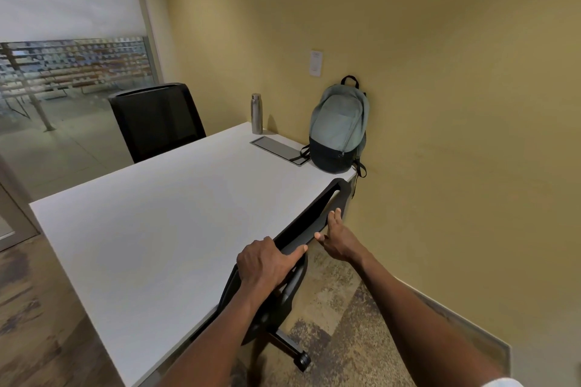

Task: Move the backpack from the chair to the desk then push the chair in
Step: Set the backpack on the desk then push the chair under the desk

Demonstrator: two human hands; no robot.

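A grey-green backpack (339, 126) with a black base stands upright on the far right corner of the white desk (163, 223), leaning against the yellow wall. The black office chair (311, 220) is tucked against the desk's right edge, its backrest top touching the desktop rim. My left hand (267, 261) lies over the top of the backrest, fingers curled around it. My right hand (336, 237) rests flat against the backrest's rear, fingers spread and pointing forward. The chair's seat is hidden under the desk; one castor shows below.
A steel water bottle (257, 113) stands at the desk's far edge beside a grey cable hatch (278, 150). A second black chair (157, 121) sits at the far side. The wall runs close on the right, glass partition on the left.
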